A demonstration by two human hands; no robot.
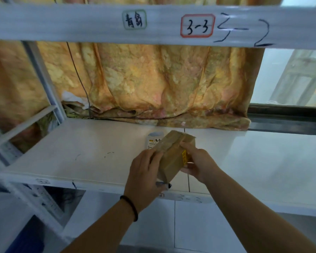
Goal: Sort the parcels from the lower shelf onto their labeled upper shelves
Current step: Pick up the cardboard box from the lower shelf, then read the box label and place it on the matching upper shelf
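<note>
A small brown cardboard parcel [173,154], taped along its top and with a yellow sticker on its right side, is tilted over the front of a white shelf board [84,152]. My left hand [144,176] grips its left side, and a dark marker pen [163,184] is tucked under that hand's fingers. My right hand [197,163] holds the parcel's right side and underside. A white shipping label [154,140] with black writing shows at the parcel's far left corner. On the shelf beam above are a green-framed handwritten label [134,20] and a red-framed "3-3" label [197,25].
An orange patterned curtain [153,81] hangs behind the shelf and bunches on its back edge, with a thin black cable [78,77] in front of it. White uprights [44,77] stand at the left. The shelf's front edge [190,198] carries faint "3-3" writing. A window [290,77] lies at the right.
</note>
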